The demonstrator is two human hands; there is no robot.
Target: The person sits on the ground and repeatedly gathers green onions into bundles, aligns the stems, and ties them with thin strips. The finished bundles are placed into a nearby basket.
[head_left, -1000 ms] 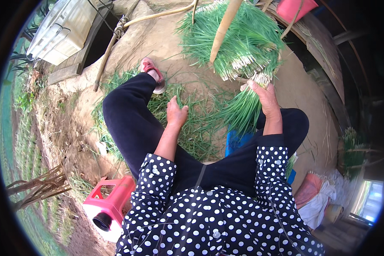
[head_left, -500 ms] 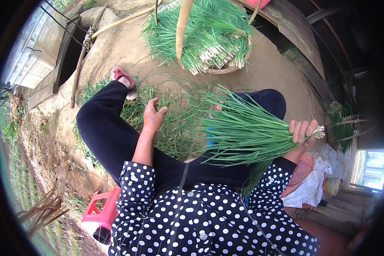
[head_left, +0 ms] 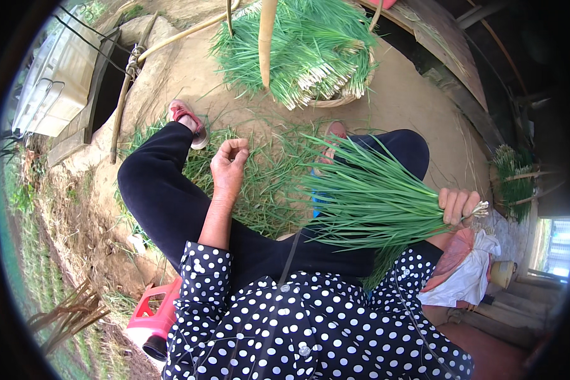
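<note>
My right hand (head_left: 459, 208) is wrapped round a bunch of thin scallions (head_left: 380, 196). Their white root ends poke out to the right of the fist, and the long green leaves fan leftward over my right leg. More green leaves hang below that wrist. My left hand (head_left: 229, 166) hovers over the left side of my lap, above the littered ground. Its fingers are curled in against the thumb, and whatever they may hold is hidden. Loose green leaf trimmings (head_left: 266, 177) cover the ground between my feet.
Ahead stands a handled wicker basket (head_left: 339, 101) heaped with scallions. A red plastic container (head_left: 161, 304) is at my lower left; a white sack (head_left: 462, 278) lies to the right. More bundled scallions (head_left: 510, 180) stand at far right, and pale plastic crates (head_left: 60, 82) at far left.
My left hand's fingers have gone from apart to curled closed. My right hand, with the scallions, has shifted slightly to the right and down in the picture.
</note>
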